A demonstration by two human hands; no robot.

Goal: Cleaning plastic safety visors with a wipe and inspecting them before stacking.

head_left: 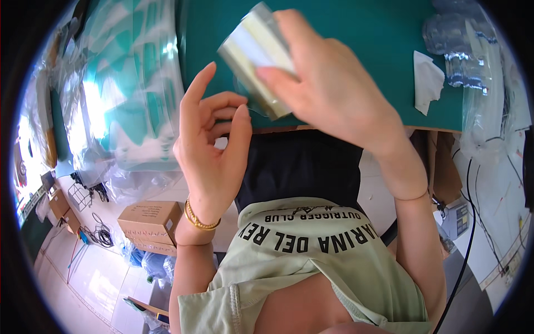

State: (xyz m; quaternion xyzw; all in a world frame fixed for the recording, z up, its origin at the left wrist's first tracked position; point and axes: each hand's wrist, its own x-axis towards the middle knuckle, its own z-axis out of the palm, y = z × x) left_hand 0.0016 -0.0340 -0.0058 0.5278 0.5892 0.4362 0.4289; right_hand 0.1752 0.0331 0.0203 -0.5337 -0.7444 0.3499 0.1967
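My right hand [328,83] grips a small flat pack [253,53] wrapped in clear film, pale yellow and grey, held tilted above the near edge of a green table mat [356,33]. My left hand [214,139] is raised just left of the pack, palm toward me, fingers loosely curled and apart, holding nothing. A gold bracelet sits on its wrist. The pack's far end is blurred.
Clear plastic bags with green-and-white contents [133,83] pile up at the left. A white paper scrap [427,80] and crumpled clear film [461,50] lie on the mat's right side. Cardboard boxes [150,222] and cables rest on the tiled floor at the lower left.
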